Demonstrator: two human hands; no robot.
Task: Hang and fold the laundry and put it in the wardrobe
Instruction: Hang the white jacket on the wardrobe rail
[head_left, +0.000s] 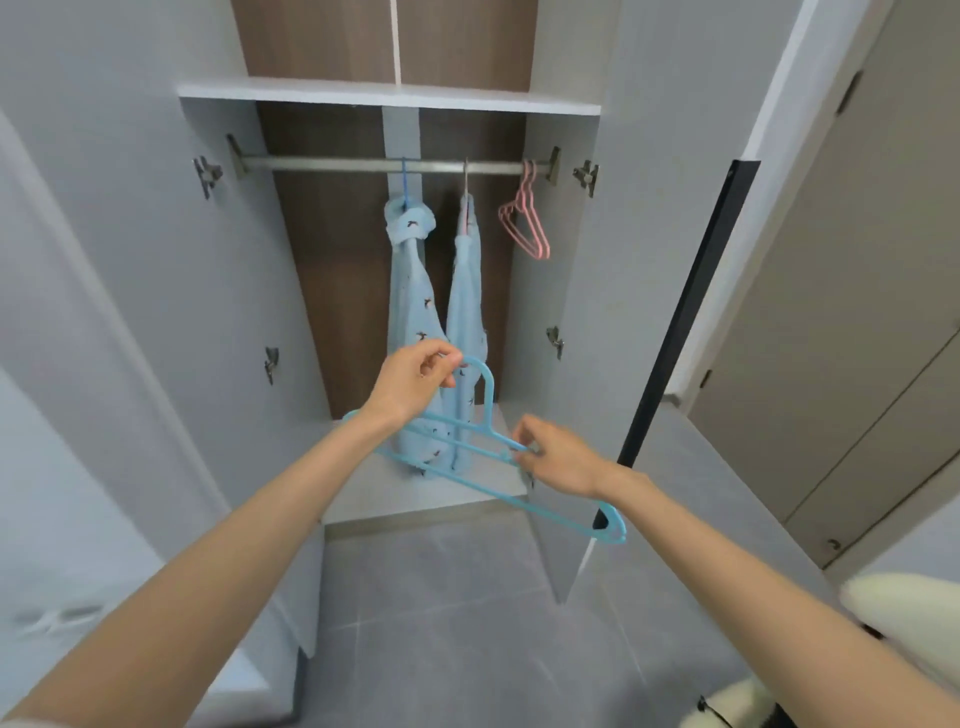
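A bare light-blue plastic hanger (483, 467) lies tilted in front of the open wardrobe, held between both hands. My left hand (415, 384) pinches its hook at the top. My right hand (558, 457) pinches the hanger's bars near the middle; its right end sticks out below that wrist. Behind, two light-blue patterned garments (415, 291) (467, 291) hang on the metal rail (332, 164). Empty pink hangers (527, 223) hang at the rail's right end.
Both wardrobe doors stand open, the left door (130, 260) and the right door (639, 234). A white shelf (389, 96) runs above the rail. Grey tiled floor (441, 623) lies below. Something cream-coloured (898, 603) sits at the lower right.
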